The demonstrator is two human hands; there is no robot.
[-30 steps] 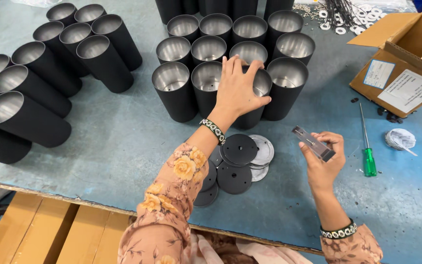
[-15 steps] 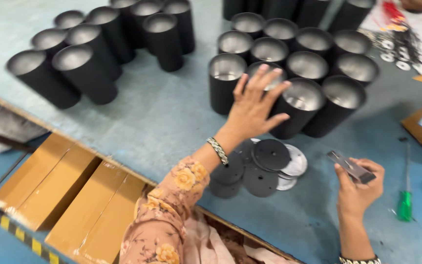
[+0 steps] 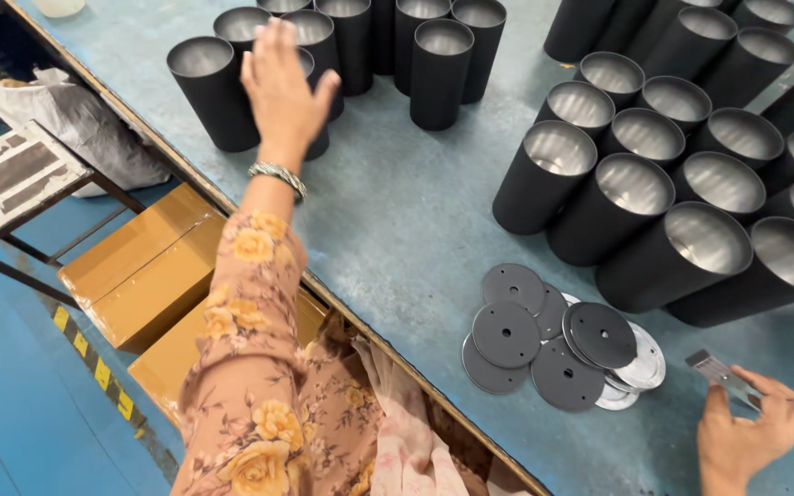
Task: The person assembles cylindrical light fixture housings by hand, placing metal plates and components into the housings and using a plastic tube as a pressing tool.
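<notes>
Black, open-topped cylinders [image 3: 204,92] with silvery insides stand in a cluster at the upper left of the blue-green table [image 3: 397,211], and your left hand [image 3: 282,92] is stretched out over them with its fingers [image 3: 273,50] spread wide and straight. It grips nothing; whether the palm touches the rim of the cylinder under it, you cannot tell from this view. A beaded bracelet [image 3: 277,174] sits at that wrist, above the floral sleeve [image 3: 250,321]. Below the table edge, brown cardboard boxes [image 3: 140,266] lie on the blue floor, beside a dark metal frame [image 3: 11,193] and a grey bag [image 3: 75,119].

Near the middle, bare tabletop separates that cluster from a second, larger group of black cylinders [image 3: 618,202] at the upper right, packed close and touching one another. Just in front of them lies a loose, overlapping pile of flat black discs [image 3: 507,332], with a few silver ones [image 3: 643,363] beneath.

At the lower right, your right hand [image 3: 751,432] is curled, thumb and fingertips pinching a small, flat, silver-grey metal piece [image 3: 719,372] that points toward the discs, near but apart from them.
</notes>
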